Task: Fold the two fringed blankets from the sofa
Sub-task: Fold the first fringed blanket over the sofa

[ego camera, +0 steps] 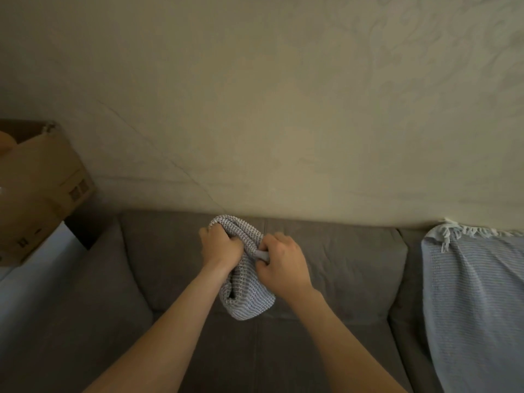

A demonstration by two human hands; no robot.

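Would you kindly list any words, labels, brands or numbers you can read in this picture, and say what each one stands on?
No text here is legible.
On the cardboard box: dark printed marks on its side, too blurred to read.
On the grey knitted blanket, gripped by the left hand and the right hand: no text or label visible.
On the light blue fringed blanket draped over the sofa: no text visible.

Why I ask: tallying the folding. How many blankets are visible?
2. A grey knit blanket, gripped by the left hand and right hand above the sofa; a blue fringed blanket draped over the sofa at right. Others may be hidden.
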